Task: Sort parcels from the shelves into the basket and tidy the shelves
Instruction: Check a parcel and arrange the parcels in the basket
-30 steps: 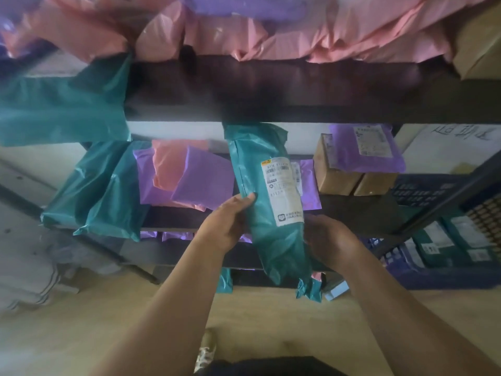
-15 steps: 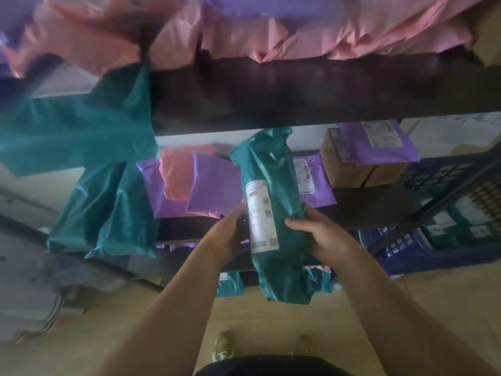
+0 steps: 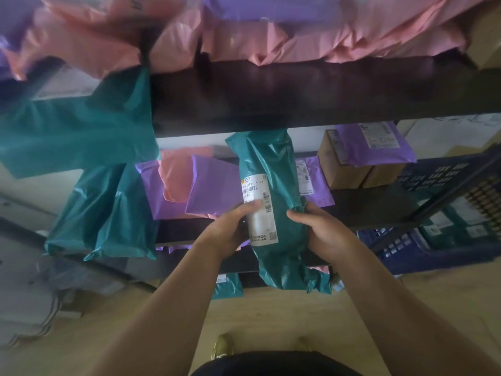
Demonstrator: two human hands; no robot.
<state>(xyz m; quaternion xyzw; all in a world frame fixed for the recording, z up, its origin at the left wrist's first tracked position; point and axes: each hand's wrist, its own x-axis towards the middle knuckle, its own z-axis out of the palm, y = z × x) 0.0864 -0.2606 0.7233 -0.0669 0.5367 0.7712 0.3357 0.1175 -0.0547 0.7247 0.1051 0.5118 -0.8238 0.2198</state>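
— Where's our long teal plastic parcel (image 3: pixel 273 210)?
— Centre, gripped between our left hand (image 3: pixel 227 230) and right hand (image 3: pixel 324 233); dark shelf board (image 3: pixel 298 90) at twelve, purple mailers (image 3: pixel 214 183) at nine, blue slotted basket (image 3: pixel 433 177) at three.

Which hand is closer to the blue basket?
Right. The right hand holds the teal parcel on the side toward the blue basket; the left hand holds its far side.

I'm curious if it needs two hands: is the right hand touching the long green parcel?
Touching. The head view shows the right hand gripping the long green parcel at its right edge, fingers curled onto the plastic.
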